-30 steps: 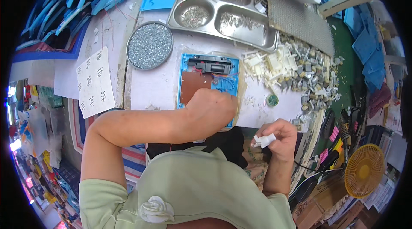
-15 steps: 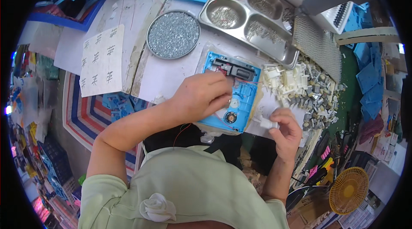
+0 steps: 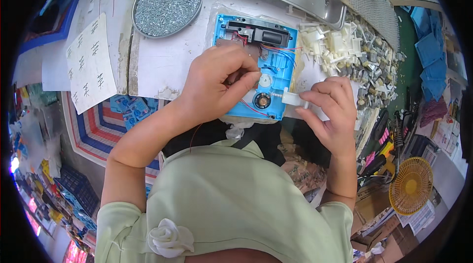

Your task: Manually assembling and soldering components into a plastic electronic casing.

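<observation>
The right hand (image 3: 330,108), pinching one white part (image 3: 294,98), had just brought it from beside the one blue case (image 3: 278,73) to the case's right rim, putting the two close enough to work together, though contact was unclear. The left hand (image 3: 217,78) had its fingertips drawn together near the one disc (image 3: 265,81); whether they held anything could not be told. The case lay on the table (image 3: 157,66) with one speaker (image 3: 262,100) and one black module (image 3: 258,34), screws (image 3: 167,4) and loose white pieces (image 3: 340,41) beyond, too many to count.
</observation>
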### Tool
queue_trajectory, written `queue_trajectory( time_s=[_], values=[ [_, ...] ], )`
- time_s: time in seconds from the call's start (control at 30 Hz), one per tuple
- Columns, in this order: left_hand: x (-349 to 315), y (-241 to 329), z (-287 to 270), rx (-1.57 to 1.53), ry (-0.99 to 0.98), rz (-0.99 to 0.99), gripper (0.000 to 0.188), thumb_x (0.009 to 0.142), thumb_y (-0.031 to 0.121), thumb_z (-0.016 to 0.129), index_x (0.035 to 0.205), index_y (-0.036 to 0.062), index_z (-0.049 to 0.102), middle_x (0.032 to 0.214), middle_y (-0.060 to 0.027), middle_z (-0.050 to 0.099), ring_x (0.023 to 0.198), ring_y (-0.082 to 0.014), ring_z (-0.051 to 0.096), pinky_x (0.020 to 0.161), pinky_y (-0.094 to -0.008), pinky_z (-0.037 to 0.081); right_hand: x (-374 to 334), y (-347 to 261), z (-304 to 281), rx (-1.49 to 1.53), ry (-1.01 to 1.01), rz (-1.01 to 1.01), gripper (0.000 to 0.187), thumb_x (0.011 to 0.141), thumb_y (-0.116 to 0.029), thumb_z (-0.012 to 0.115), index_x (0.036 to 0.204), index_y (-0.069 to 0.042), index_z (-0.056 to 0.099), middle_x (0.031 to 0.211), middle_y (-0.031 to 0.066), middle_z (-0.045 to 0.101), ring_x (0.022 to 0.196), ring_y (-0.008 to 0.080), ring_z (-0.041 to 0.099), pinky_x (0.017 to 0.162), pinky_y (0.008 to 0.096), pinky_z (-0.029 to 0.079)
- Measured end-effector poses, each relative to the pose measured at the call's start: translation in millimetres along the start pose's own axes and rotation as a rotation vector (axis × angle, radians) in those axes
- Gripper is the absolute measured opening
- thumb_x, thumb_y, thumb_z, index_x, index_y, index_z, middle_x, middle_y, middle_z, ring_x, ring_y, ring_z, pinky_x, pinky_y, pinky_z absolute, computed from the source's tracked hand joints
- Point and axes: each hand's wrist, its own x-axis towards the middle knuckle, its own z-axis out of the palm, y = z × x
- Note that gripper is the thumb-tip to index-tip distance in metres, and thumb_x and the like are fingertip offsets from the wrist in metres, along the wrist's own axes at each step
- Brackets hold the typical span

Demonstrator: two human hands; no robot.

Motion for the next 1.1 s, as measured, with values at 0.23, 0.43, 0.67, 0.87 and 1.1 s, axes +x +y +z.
queue_trajectory(
  time_s=[0.23,0.43,0.67,0.87,1.1],
  values=[
    [4.4,-1.0,-0.4,0.028,0.011,0.008,0.008,0.086,0.001,0.074,0.087,0.0038,0.066,0.072,-0.005,0.058,0.057,-0.0176,0.051,0.055,-0.0305,0.041,21.8,1.0,3.5,-0.126,-0.028,-0.068,0.034,0.067,-0.01,0.086,0.097,-0.007,0.07,0.094,0.0059,0.064,0.088,0.0299,0.058,0.075,0.0396,0.05],
    [4.7,-2.2,1.5,0.032,0.03,-0.003,0.009,0.085,0.001,0.074,0.087,0.0034,0.066,0.072,-0.006,0.058,0.057,-0.0183,0.052,0.054,-0.0314,0.042,31.1,6.2,16.8,-0.043,-0.065,-0.117,0.036,0.065,-0.009,0.087,0.097,-0.006,0.072,0.093,0.0081,0.065,0.089,0.0308,0.058,0.075,0.0399,0.049],
    [3.1,-4.1,3.6,0.061,0.045,-0.009,0.01,0.084,0.002,0.075,0.088,0.0047,0.066,0.073,-0.0061,0.058,0.058,-0.0199,0.052,0.054,-0.0321,0.042,10.8,29.8,46.7,0.162,0.127,-0.096,0.035,0.065,-0.01,0.088,0.096,-0.006,0.072,0.092,0.0082,0.066,0.083,0.029,0.059,0.072,0.038,0.049],
    [3.3,-0.7,4.0,0.07,0.024,-0.04,0.01,0.085,0.001,0.074,0.088,0.0042,0.066,0.075,-0.0061,0.06,0.059,-0.0193,0.053,0.055,-0.0315,0.043,18.2,19.8,46.8,0.008,0.031,-0.11,0.032,0.069,-0.013,0.085,0.097,-0.006,0.071,0.095,0.0074,0.066,0.088,0.0309,0.059,0.079,0.0413,0.049],
    [7.8,0.4,3.3,0.115,-0.045,0.017,0.009,0.086,-0.003,0.071,0.092,0.0013,0.066,0.087,-0.0096,0.063,0.065,-0.0161,0.055,0.059,-0.0271,0.043,-4.4,12.9,26.5,-0.064,0.21,0.118,0.023,0.074,-0.013,0.081,0.096,-0.01,0.072,0.1,0.0075,0.065,0.099,0.03,0.058,0.083,0.0414,0.048]
  ],
)
